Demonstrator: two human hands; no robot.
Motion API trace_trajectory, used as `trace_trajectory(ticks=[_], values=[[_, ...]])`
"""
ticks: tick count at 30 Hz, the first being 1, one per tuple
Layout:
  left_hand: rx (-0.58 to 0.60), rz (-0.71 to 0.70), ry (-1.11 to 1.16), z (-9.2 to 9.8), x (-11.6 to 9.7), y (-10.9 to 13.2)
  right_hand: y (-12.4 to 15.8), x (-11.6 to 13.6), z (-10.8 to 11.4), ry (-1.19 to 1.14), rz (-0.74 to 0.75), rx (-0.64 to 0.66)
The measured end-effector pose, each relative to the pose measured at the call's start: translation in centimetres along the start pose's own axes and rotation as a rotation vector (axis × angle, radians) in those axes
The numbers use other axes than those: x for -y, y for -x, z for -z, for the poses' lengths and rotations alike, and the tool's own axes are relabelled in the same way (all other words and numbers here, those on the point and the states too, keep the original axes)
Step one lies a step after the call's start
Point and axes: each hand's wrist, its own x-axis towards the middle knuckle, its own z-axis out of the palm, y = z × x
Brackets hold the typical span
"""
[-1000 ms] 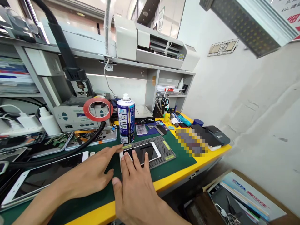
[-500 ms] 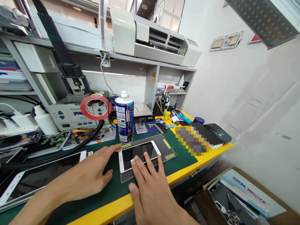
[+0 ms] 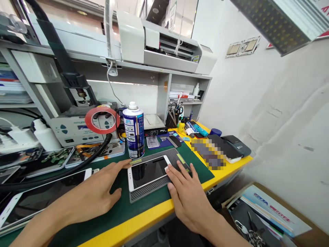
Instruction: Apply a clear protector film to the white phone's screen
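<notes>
A white-framed smartphone [image 3: 147,173] with a dark screen lies face up on a grey perforated mat [image 3: 144,195]. My left hand [image 3: 99,188] rests at its left, index fingertip at the phone's upper left corner and thumb apart; nothing shows in it. At the phone's right end, my right hand [image 3: 186,193] presses its fingertips over a small white wipe [image 3: 166,169], mostly hidden beneath them. The ring and little fingers of that hand are spread over the mat. Behind the phone stands a blue and white spray can [image 3: 133,132].
A larger white phone [image 3: 48,195] lies at the left under a black hose [image 3: 77,173]. Red tape [image 3: 90,120] hangs on the grey station [image 3: 73,132] behind. A dark curved card [image 3: 174,141] lies beyond the mat. The yellow bench edge [image 3: 133,228] runs along the front.
My right hand has slid right along the phone, from its middle to its right end, with the white wipe under its fingers. My left hand stays at the left corner.
</notes>
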Motion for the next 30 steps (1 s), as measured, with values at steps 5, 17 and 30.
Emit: trace_trajectory(ticks=[5, 17, 30], values=[[0.014, 0.019, -0.018, -0.3, 0.3, -0.1, -0.5, -0.4, 0.2, 0.001, -0.038, -0.055], [-0.071, -0.04, 0.012, -0.1, 0.0, 0.0, -0.4, -2.3, -0.2, -0.087, 0.007, -0.081], [-0.039, 0.023, 0.029, 0.6, -1.0, 0.4, -5.4, -6.7, 2.6, -0.245, -0.147, 0.01]])
